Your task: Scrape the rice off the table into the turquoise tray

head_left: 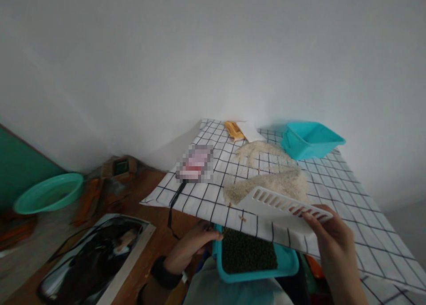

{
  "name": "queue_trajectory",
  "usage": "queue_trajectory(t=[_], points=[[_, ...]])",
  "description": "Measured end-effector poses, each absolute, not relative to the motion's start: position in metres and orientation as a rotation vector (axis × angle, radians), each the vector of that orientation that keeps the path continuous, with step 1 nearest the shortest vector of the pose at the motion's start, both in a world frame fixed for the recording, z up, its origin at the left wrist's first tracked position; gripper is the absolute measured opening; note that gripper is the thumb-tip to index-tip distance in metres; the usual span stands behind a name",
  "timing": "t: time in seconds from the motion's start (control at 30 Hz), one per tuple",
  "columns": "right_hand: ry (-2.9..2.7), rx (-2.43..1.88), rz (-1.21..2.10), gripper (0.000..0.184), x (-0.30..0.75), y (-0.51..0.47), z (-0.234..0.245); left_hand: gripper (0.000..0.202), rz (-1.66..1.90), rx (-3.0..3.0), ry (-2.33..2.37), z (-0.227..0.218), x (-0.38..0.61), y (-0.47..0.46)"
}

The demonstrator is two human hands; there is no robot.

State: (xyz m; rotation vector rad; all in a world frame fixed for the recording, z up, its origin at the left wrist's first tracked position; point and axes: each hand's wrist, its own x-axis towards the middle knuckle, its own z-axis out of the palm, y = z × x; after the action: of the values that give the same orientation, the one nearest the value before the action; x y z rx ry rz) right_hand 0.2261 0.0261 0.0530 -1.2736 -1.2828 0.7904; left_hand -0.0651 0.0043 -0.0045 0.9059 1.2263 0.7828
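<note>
My left hand is closed on the left rim of a teal tub below the table's front edge. Small dark green grains, perhaps mung beans, fill much of that tub. Between the fingers and thumb of my right hand is a white plastic piece with a row of slots, tilted over the front of the table. Just behind it lies a heap of pale grain, partly hidden by the white piece. More pale grain is spread farther back on the cloth.
A second teal tub stands at the back right of the checked tablecloth. Near the wall lie a yellow packet and a white sheet. A blurred-out pink object is at left. A green basin sits lower left.
</note>
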Motion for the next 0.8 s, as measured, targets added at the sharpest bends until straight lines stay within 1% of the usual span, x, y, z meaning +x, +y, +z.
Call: queue_trajectory(t=[0.13,0.3,0.5,0.67,0.8], points=[[-1.360,-1.273,0.766,0.017,0.218,0.028,0.056,0.020,0.796,0.915,1.205,-0.003,-0.065,0.003],[-1.319,-1.292,0.720,0.018,0.216,0.032,0.054,0.019,0.815,0.903,1.225,-0.003,-0.065,0.003],[-1.333,-1.277,0.778,0.017,0.219,0.028,0.053,0.021,0.807,0.889,1.220,-0.008,-0.066,0.004],[-1.225,-1.316,0.796,0.016,0.218,0.022,0.059,0.025,0.782,0.878,1.222,-0.012,-0.068,0.002],[-1.213,-1.336,0.808,0.018,0.222,0.021,0.057,0.021,0.761,0.887,1.206,-0.016,-0.068,0.002]])
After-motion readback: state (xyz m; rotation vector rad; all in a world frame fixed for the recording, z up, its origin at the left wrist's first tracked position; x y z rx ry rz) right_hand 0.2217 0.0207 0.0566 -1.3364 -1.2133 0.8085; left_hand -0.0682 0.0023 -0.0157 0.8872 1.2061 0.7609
